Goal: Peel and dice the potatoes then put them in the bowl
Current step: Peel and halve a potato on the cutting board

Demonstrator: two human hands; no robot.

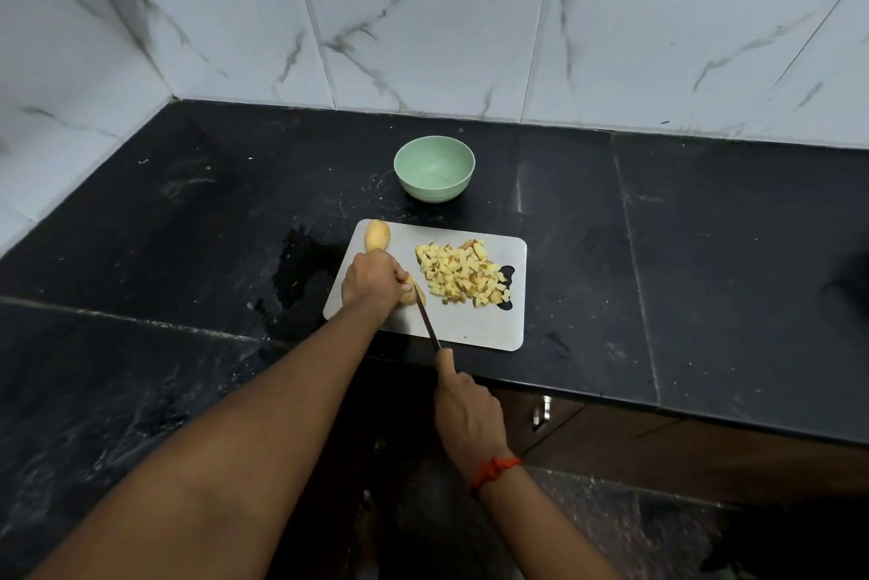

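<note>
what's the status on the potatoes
Left hand holds potato on board, right hand grips knife. Dice piled on board, bowl empty. Second potato waiting. Nothing in the way.

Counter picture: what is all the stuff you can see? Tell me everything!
Counter: one, black stone.
Wall tiles: many, white with grey veins, behind the counter.
Board: one, grey, near the counter's front edge.
Bowl: one, light green, empty, on the counter behind the board.
Potato cubes: a pile, yellow, on the board's right half.
Whole potato: one, tan, at the board's far left corner.
Cut potato: one, yellow, held on the board's left side.
Knife: one, dark blade, tip at the cut potato.
Thread: one, red, round the right wrist.
Left hand: one, fingers hold the cut potato.
Right hand: one, grips the knife handle.
</note>
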